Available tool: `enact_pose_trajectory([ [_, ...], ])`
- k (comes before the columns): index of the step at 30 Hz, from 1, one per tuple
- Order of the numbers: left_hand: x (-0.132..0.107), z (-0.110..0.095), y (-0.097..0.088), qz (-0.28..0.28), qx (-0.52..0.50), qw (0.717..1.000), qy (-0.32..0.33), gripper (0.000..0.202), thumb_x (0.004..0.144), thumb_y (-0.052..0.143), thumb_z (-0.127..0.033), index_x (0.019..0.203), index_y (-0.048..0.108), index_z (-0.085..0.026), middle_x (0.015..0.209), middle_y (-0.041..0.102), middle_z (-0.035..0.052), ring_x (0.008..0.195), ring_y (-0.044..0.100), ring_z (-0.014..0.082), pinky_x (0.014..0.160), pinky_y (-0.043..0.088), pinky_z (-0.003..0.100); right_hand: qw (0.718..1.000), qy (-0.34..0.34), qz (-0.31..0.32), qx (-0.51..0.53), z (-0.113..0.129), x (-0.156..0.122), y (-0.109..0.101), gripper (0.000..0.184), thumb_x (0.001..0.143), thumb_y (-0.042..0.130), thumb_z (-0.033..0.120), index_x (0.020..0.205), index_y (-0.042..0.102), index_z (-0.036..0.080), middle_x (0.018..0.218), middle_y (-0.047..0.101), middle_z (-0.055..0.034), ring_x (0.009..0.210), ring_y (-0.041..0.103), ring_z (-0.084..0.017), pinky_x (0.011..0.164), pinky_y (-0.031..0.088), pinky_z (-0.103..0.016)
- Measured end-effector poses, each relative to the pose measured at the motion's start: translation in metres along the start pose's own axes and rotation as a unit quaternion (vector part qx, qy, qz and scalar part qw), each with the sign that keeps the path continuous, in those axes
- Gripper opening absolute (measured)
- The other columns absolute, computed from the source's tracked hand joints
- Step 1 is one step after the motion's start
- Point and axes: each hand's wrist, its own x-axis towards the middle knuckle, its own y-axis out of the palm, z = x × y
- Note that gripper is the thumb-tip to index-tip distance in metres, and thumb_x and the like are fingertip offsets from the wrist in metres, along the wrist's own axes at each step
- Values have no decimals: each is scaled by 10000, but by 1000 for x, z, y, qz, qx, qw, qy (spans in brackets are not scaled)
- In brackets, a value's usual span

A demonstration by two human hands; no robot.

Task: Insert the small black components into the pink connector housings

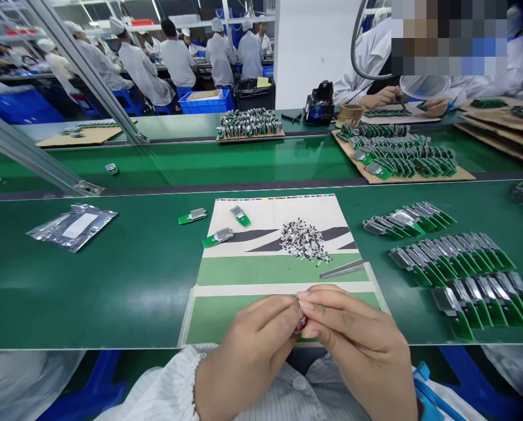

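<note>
While your left grip (252, 345) and right grip (357, 345) are pinched together at the fingertips, they've got hold of a tiny part (302, 320), so small it's mostly hidden, with just a bit of metal and red showing. Your white striped cuff (173, 392) is right below it, and the hands hover over the near edge of a printed sheet (252, 216) on the green counter (90, 298).

Just ahead on that sheet, there's a heap of small parts (304, 240), with tweezers (342, 269) lying beside it. Three green boards (218, 237) sit near the heap, two on the sheet and one just off its left edge. Off to your right, rows of boards (452, 254) are lined up neatly, so a fair batch looks done, but that heap says plenty is left.

To the left there's a foil bag (72, 228) with a white label, but I can't read anything on it, or on the boards.

Farther out, more boards fill a cardboard tray (401, 155) on the next belt, and a co-worker's hands (379, 96) are busy past that. Way back, people in white coats (142, 73) sit along another line, near a blue crate (206, 102).
</note>
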Motion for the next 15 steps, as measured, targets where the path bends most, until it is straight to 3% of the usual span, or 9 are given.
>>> enact_pose_trajectory([
  [15,5,10,-4,36,-2,999,5,189,914,461,-51,1016,529,-194,926,676,37,846,638,139,772,526,218,999,13,37,-2,-6,2,-2,266,860,648,161,1058,731,318,909,751,-13,832,696,-169,734,609,-271],
])
